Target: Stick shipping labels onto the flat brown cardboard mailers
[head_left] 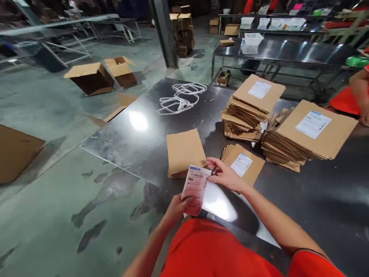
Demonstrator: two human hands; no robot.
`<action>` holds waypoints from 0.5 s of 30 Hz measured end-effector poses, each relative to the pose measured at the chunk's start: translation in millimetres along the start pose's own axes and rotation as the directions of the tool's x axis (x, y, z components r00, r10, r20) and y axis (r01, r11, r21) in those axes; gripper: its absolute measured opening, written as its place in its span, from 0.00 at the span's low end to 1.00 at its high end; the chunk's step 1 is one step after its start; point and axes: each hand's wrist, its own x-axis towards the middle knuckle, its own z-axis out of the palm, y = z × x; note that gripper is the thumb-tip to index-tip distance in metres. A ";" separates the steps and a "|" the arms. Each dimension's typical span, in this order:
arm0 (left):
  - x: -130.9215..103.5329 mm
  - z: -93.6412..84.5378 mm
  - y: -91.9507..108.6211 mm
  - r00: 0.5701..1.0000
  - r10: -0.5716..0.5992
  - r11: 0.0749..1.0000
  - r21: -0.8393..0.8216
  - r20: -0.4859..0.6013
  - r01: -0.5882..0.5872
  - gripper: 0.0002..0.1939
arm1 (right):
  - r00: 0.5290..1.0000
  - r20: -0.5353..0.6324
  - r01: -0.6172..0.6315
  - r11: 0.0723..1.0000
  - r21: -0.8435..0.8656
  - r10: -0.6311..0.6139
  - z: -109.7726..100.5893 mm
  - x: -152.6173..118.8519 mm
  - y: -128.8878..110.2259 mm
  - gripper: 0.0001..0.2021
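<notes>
A printed shipping label (196, 188), pinkish in its lower half, is upright in front of my body. My left hand (178, 207) grips it near its lower left edge, with the thumb across its face. Beside its upper right edge is my right hand (226, 175), with thumb and forefinger apart and the thumb tip at the label's edge. Just beyond the label lies a small stack of plain brown cardboard mailers (186, 150). To the right of my right hand, several labelled mailers (250, 163) lie fanned out, partly behind that hand.
Two taller piles of labelled mailers, a left pile (250, 104) and a right pile (305, 127), stand on the metal table (121, 134). White strapping loops (183, 98) lie toward its far edge. Open cartons (92, 77) sit on the floor. A co-worker's arm (360, 90) shows at right.
</notes>
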 end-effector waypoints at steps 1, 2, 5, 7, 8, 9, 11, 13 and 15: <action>-2.8 -1.8 4.0 0.999 0.011 1.000 0.006 0.044 -0.011 0.32 | 0.997 0.076 0.016 1.000 0.022 -0.017 10.2 7.7 -11.5 0.25; -5.7 -3.8 9.0 0.996 0.046 0.999 0.015 0.078 -0.048 0.34 | 0.993 0.119 0.016 1.000 0.021 -0.018 19.1 13.2 -19.8 0.19; -10.2 -6.7 29.1 0.958 0.287 0.958 0.018 0.000 -0.287 0.45 | 0.988 0.152 -0.004 1.000 -0.004 0.004 39.2 19.8 -30.0 0.15; -7.6 -3.2 43.6 0.911 0.376 0.924 -0.005 -0.168 -0.383 0.40 | 0.983 0.182 -0.010 1.000 -0.029 0.015 47.5 19.9 -32.0 0.17; -4.8 0.2 50.0 0.896 0.369 0.922 -0.023 -0.245 -0.386 0.31 | 0.980 0.196 -0.001 0.998 -0.056 0.012 50.2 19.8 -33.1 0.17; -1.4 4.4 55.4 0.885 0.346 0.926 -0.041 -0.311 -0.376 0.22 | 0.979 0.203 0.023 0.995 -0.096 -0.003 51.9 19.9 -34.5 0.17; 6.1 12.9 62.2 0.866 0.299 0.932 -0.070 -0.401 -0.354 0.14 | 0.977 0.201 0.112 0.971 -0.209 -0.070 52.6 21.3 -37.6 0.15; 13.8 18.5 63.5 0.854 0.282 0.931 -0.088 -0.437 -0.353 0.15 | 0.968 0.210 0.202 0.921 -0.333 -0.137 51.0 25.2 -39.7 0.14; 22.1 18.9 59.9 0.860 0.265 0.935 -0.101 -0.436 -0.339 0.16 | 0.960 0.253 0.225 0.874 -0.432 -0.122 48.0 33.9 -40.4 0.12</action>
